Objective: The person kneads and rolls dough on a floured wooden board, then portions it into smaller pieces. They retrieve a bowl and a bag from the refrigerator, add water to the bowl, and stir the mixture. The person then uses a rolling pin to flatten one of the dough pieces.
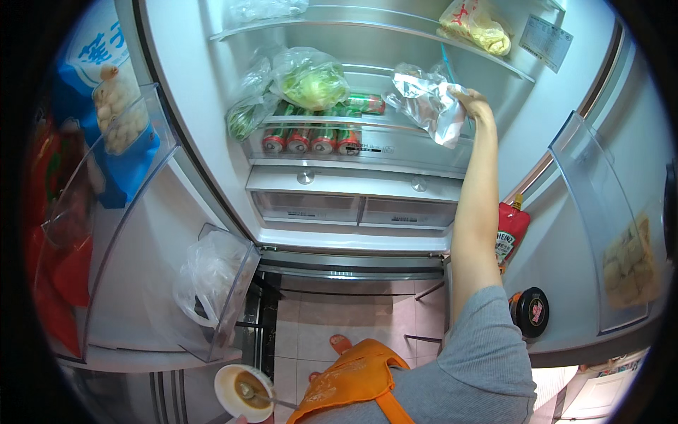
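Note:
My right arm reaches up into a refrigerator, and my right hand (471, 102) grips the edge of a crumpled silver foil bag (431, 103) on the right of a middle shelf. A blue strip (446, 61) rises from behind the bag. At the lower left, my left hand (242, 419) holds a white bowl (223, 387); only some fingertips show. Inside the bowl are a brown sauce or paste (253, 382) and a spoon (275, 401), whose handle leans out to the right. Left of the foil bag lies a plastic bag of green leafy vegetable (312, 85).
Several drink cans (299, 140) lie below the greens. A yellowish food bag (476, 29) sits on the upper shelf (371, 24). Both doors stand open; their bins hold a blue food packet (114, 175), a white plastic bag (206, 275), a ketchup pouch (511, 228) and a black-lidded jar (531, 312).

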`<action>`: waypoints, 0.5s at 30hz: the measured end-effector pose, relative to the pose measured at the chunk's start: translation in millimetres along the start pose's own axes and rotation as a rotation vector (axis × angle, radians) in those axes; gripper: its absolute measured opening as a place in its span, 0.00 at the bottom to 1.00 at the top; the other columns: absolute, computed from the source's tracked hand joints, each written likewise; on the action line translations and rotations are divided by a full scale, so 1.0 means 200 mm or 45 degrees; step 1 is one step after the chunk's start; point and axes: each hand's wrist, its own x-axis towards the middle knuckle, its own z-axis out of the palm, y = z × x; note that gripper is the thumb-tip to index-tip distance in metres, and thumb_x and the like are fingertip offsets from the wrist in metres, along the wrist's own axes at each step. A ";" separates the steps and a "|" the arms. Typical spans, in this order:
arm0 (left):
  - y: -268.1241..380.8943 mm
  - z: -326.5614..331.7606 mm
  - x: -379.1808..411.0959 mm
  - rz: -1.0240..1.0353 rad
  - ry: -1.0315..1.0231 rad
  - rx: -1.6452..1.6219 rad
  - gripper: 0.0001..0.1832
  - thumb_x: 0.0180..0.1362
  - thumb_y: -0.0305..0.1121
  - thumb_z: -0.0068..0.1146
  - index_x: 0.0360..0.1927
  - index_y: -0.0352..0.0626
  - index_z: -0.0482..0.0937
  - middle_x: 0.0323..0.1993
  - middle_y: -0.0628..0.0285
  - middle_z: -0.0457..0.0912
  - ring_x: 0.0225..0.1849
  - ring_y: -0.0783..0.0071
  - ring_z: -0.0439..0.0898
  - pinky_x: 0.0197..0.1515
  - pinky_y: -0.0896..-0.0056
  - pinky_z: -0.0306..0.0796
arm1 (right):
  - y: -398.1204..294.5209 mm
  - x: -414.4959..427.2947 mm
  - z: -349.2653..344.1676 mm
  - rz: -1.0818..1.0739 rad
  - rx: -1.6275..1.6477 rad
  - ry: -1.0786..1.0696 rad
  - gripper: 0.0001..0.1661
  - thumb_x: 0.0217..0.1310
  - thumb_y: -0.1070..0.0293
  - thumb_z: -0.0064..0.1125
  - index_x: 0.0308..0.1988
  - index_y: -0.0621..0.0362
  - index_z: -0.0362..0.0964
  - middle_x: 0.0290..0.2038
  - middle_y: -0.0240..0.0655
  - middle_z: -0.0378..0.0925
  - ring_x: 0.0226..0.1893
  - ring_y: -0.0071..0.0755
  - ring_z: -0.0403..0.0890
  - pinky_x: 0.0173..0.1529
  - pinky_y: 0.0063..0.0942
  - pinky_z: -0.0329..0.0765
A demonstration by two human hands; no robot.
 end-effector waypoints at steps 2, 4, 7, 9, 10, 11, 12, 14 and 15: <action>0.04 -0.19 0.00 0.484 -0.112 0.638 0.42 0.56 0.46 0.62 0.70 0.34 0.61 0.65 0.41 0.70 0.63 0.49 0.73 0.64 0.49 0.70 | 0.03 -0.01 -0.01 0.080 0.186 -0.099 0.31 0.51 0.45 0.76 0.48 0.56 0.82 0.41 0.35 0.85 0.38 0.34 0.84 0.42 0.31 0.78; 0.05 -0.34 -0.01 1.099 -0.295 1.018 0.46 0.48 0.31 0.78 0.66 0.34 0.60 0.56 0.42 0.73 0.55 0.52 0.77 0.57 0.52 0.74 | 0.07 0.00 0.02 0.118 0.371 -0.112 0.29 0.51 0.50 0.77 0.48 0.58 0.81 0.39 0.34 0.85 0.34 0.33 0.82 0.40 0.32 0.78; 0.18 -0.70 0.18 0.722 0.151 0.433 0.42 0.54 0.25 0.72 0.68 0.37 0.57 0.59 0.45 0.71 0.55 0.54 0.77 0.58 0.55 0.74 | 0.01 -0.05 0.14 0.086 0.514 -0.125 0.27 0.56 0.54 0.73 0.51 0.56 0.80 0.40 0.34 0.84 0.34 0.32 0.82 0.41 0.32 0.78; 0.31 -0.78 0.27 0.735 0.159 0.605 0.40 0.57 0.25 0.68 0.69 0.38 0.57 0.62 0.45 0.69 0.58 0.55 0.75 0.58 0.55 0.75 | -0.02 -0.04 0.16 0.182 0.558 -0.173 0.23 0.59 0.55 0.69 0.49 0.57 0.79 0.41 0.38 0.84 0.36 0.34 0.82 0.43 0.36 0.79; 0.35 -0.79 0.33 0.732 0.132 0.686 0.39 0.58 0.25 0.66 0.70 0.38 0.57 0.64 0.44 0.68 0.59 0.55 0.74 0.58 0.55 0.75 | 0.06 0.08 0.14 0.219 0.591 -0.197 0.22 0.59 0.55 0.69 0.47 0.57 0.78 0.40 0.37 0.84 0.36 0.33 0.83 0.41 0.36 0.80; 0.41 -0.74 0.37 0.589 0.109 0.513 0.38 0.60 0.26 0.65 0.70 0.39 0.58 0.65 0.45 0.68 0.61 0.55 0.73 0.59 0.54 0.74 | 0.09 0.15 0.10 0.253 0.626 -0.225 0.20 0.59 0.55 0.69 0.45 0.57 0.78 0.39 0.37 0.84 0.35 0.32 0.84 0.40 0.37 0.80; 0.49 -0.64 0.33 0.466 0.126 0.339 0.36 0.62 0.26 0.63 0.71 0.39 0.59 0.65 0.45 0.68 0.62 0.55 0.72 0.60 0.53 0.74 | 0.04 0.13 0.14 0.295 0.415 -0.136 0.18 0.59 0.58 0.70 0.42 0.59 0.77 0.37 0.38 0.83 0.32 0.33 0.83 0.38 0.37 0.80; 0.63 -0.42 0.31 0.268 -0.351 0.379 0.40 0.63 0.54 0.52 0.73 0.43 0.59 0.67 0.56 0.70 0.68 0.61 0.72 0.69 0.55 0.67 | 0.03 0.10 0.08 0.236 0.353 -0.029 0.15 0.58 0.65 0.67 0.42 0.61 0.78 0.36 0.40 0.83 0.32 0.39 0.84 0.35 0.39 0.81; 0.67 -0.43 0.35 0.272 -0.384 0.379 0.39 0.64 0.56 0.50 0.72 0.42 0.60 0.66 0.56 0.71 0.67 0.61 0.72 0.68 0.56 0.68 | 0.08 0.09 0.04 0.151 0.475 0.027 0.14 0.58 0.67 0.66 0.43 0.63 0.79 0.37 0.41 0.84 0.34 0.41 0.84 0.35 0.40 0.81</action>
